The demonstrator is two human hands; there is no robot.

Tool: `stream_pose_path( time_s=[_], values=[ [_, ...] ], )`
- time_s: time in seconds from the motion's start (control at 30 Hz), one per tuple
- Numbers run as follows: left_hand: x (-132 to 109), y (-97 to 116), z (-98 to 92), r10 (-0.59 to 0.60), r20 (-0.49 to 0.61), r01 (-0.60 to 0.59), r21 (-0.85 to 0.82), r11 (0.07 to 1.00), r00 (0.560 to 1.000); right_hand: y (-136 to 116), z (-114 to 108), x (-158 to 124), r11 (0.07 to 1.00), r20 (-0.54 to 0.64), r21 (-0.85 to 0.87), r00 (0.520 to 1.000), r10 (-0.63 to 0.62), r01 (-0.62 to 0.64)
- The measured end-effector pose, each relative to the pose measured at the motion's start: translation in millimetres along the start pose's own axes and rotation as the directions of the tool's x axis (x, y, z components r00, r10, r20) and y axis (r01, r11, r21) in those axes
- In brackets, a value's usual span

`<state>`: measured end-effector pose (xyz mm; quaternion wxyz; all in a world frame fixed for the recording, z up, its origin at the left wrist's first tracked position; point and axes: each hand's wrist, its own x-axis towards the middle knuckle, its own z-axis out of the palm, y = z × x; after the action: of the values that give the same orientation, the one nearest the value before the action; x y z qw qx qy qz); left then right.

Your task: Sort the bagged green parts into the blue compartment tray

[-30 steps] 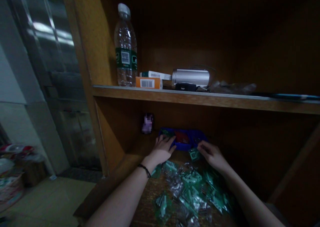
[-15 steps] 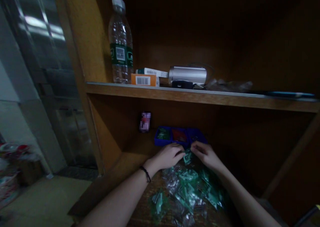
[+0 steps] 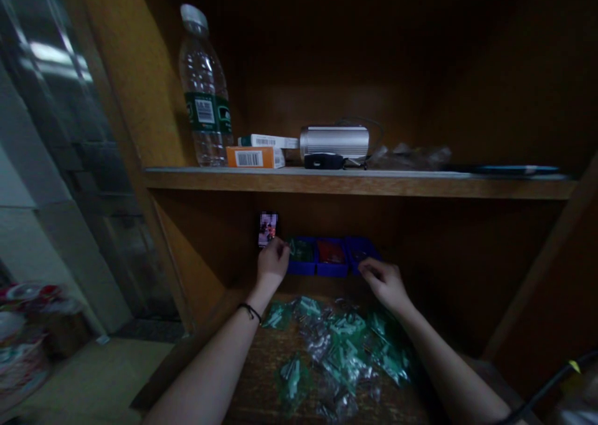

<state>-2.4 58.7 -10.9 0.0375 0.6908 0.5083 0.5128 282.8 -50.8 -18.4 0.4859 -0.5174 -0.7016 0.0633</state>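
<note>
At the back of the dim wooden bench (image 3: 259,381), under the shelf (image 3: 355,183), the left hand (image 3: 272,262) reaches to the left end of a row of blue bins (image 3: 331,269), its fingertips at the rim of the bin with green contents. Its grip is drawn together, fingers curled toward the thumb, but it is too dark to tell whether anything is pinched there. The right hand (image 3: 382,280) lies just in front of the right-hand bin, fingers loosely bent; whether its grip holds something cannot be told. Between the two forearms a heap of clear packets (image 3: 341,344) with green parts lies spread over the bench, near the bins. A small lit screen (image 3: 268,229) stands against the back wall just above the left hand. On the shelf stand a water bottle (image 3: 204,95), an orange box (image 3: 252,157) and a silver cylinder (image 3: 334,142)
</note>
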Motion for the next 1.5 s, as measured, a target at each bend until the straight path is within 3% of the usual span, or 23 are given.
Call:
stream_pose_path(
  time_s=[0.27, 0.47, 0.57, 0.67, 0.83, 1.0, 1.2, 1.5],
  values=[
    [-14.7, 4.2, 20.2, 0.129, 0.205, -0.164, 0.165, 0.973, 0.97, -4.8, 11.2, -2.3, 1.0, 0.064, -0.013, 0.998, 0.005, -0.004],
    [-12.5, 9.7, 21.4, 0.294, 0.246, -0.346, 0.205, 0.916, 0.924, 1.5, 10.0, -0.4, 0.997, 0.086, -0.071, 0.996, -0.016, 0.022],
    [-11.0, 11.5, 21.5, 0.283, 0.219, -0.328, 0.213, 0.92, 0.934, 2.9, 8.2, 0.7, 0.996, 0.125, -0.088, 0.992, 0.003, 0.008],
    [-10.8, 14.4, 22.4, 0.267, 0.233, -0.327, 0.275, 0.904, 0.935, 4.5, 10.6, -0.3, 0.995, 0.243, -0.097, 0.97, 0.019, 0.004],
    [-12.2, 18.7, 26.8, 0.338, 0.342, -0.43, 0.242, 0.87, 0.877, 8.1, 14.7, -2.2, 0.998, 0.366, -0.055, 0.929, 0.06, -0.043],
    [-13.3, 14.3, 30.6, 0.355, 0.426, -0.429, 0.09, 0.899, 0.832, 4.1, 5.2, 0.4, 0.999, 0.428, -0.025, 0.903, 0.05, -0.043],
    [-15.5, 15.8, 25.2, 0.274, 0.454, -0.356, 0.105, 0.929, 0.848, -5.4, 5.7, -2.5, 0.998, 0.615, 0.044, 0.786, -0.059, 0.04],
    [-16.5, 17.0, 23.2, 0.274, 0.459, -0.356, 0.1, 0.929, 0.845, -6.1, 13.1, -6.1, 0.997, 0.635, -0.061, 0.772, 0.004, 0.044]
  ],
)
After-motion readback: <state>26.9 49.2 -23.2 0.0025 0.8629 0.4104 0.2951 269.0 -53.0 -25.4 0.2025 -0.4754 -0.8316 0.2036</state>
